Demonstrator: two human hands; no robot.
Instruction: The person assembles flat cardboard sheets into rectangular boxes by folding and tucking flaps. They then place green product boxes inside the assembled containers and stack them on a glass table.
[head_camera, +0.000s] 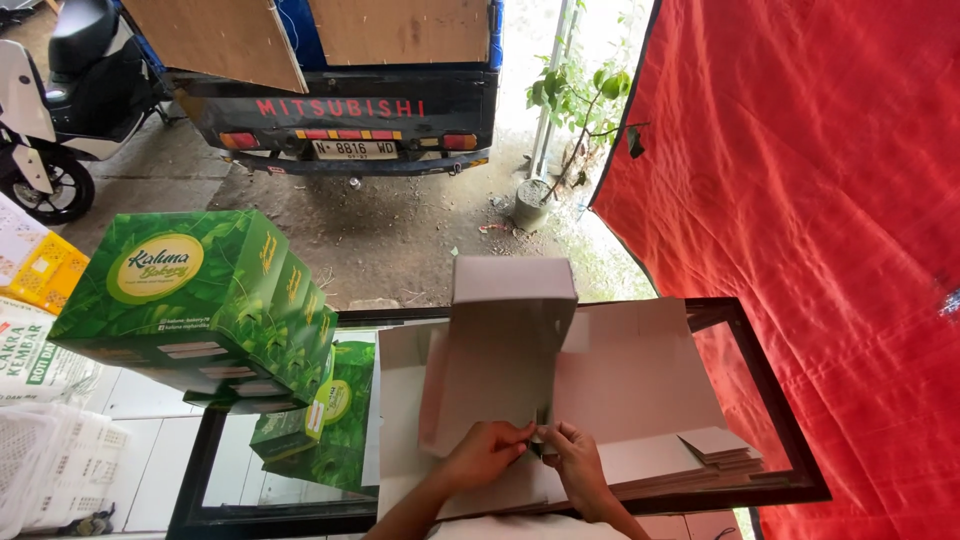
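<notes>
Both hands — left hand (487, 452) and right hand (573, 462) — pinch the lower edge of a half-folded cardboard box (505, 345) standing on the flat blanks (650, 400) atop the glass desk (775, 400). It looks light, thin and easily creased — best held at folds and flap edges.

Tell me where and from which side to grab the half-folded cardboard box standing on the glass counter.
Take the half-folded box by its upright side panels, coming from the near side, probably one hand on each. Its top flap leans over toward the person and the far side faces away, so the vertical edges are the free, stiff parts. The left hand and right hand pinch its bottom corner, above the flat blanks.
</notes>
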